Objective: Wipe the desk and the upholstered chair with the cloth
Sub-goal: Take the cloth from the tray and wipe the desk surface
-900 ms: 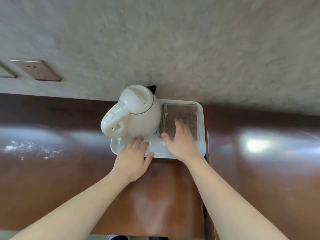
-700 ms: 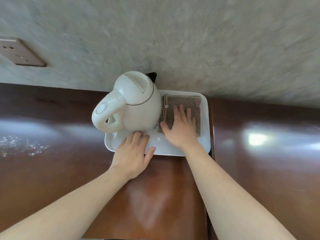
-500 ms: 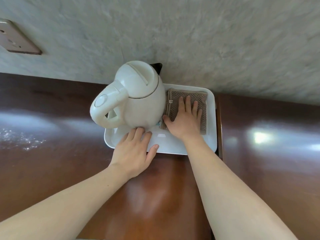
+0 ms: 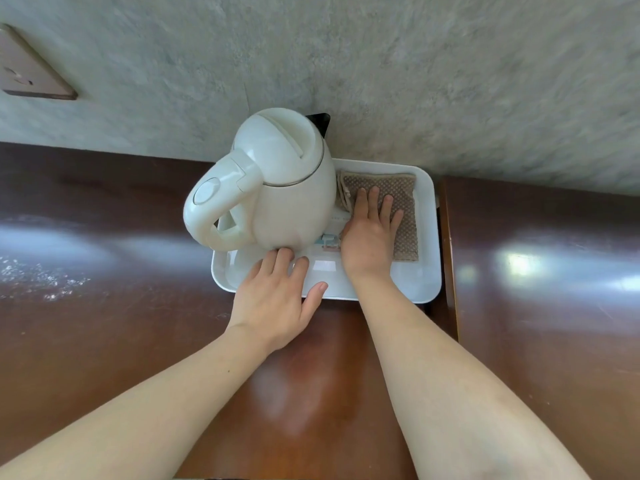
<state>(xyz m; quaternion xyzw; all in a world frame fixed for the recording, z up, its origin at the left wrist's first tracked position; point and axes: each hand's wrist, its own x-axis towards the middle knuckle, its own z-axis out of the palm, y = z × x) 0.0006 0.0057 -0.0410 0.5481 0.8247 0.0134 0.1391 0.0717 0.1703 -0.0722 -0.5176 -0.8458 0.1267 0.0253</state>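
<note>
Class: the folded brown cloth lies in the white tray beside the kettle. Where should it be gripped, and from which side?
Probably the cloth's right long edge, approached from above and the right: it lies flat, the kettle crowds its left, and the tray rim leaves a small gap there. The right hand rests flat on it.

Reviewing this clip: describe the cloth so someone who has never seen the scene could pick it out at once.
On the dark wooden desk against the wall sits a white tray. A cream kettle fills its left half; the cloth lies folded on the right half under the right hand, the only brown, waffle-textured thing there.
</note>
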